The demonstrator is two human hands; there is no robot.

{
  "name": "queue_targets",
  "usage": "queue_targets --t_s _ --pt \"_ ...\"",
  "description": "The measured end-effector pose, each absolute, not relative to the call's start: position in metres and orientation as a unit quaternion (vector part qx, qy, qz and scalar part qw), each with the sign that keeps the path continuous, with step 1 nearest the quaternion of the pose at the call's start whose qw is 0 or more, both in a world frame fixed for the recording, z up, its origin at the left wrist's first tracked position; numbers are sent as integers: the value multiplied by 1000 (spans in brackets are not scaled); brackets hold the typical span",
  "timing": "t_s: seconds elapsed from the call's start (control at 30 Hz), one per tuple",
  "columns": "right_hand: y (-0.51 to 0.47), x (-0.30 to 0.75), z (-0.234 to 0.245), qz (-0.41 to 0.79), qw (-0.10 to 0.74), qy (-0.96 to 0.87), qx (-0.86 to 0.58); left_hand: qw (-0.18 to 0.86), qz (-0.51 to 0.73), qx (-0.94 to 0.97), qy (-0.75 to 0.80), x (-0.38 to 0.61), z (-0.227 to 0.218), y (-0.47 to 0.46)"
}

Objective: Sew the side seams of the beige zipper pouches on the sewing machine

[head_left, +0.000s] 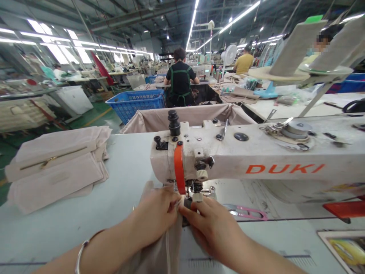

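Blue basket [134,106] and white fan [229,55]

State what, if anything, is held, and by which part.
Beige fabric, by its right edge, in the left grip; whether the right grip pinches it is unclear.

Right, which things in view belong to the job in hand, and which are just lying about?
Belonging to the job:
left hand and right hand, both at the fabric
sewing machine
thread cones, probably
zippered pieces, probably (similar colour)

Apparently lying about:
pink snips, unheld
picture card, bottom right
blue basket, in the background
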State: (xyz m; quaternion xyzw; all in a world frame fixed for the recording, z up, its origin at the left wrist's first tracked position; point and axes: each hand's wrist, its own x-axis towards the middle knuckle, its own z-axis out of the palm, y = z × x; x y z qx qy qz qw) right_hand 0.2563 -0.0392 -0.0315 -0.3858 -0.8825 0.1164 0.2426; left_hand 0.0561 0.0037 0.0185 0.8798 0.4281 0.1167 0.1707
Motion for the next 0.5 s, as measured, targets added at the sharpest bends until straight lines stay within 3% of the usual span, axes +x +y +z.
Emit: queue_targets --t_s 0.13,0.33,0.5 --pt "-39 254 -29 105 236 -885 -389 232 118 851 457 65 17 -7" --pt "-39 250 -32 80 204 -886 -408 199 124 870 434 61 11 -19" --pt "-44 257 -20 122 208 -895 -375 128 271 769 565 5 -6 -23"
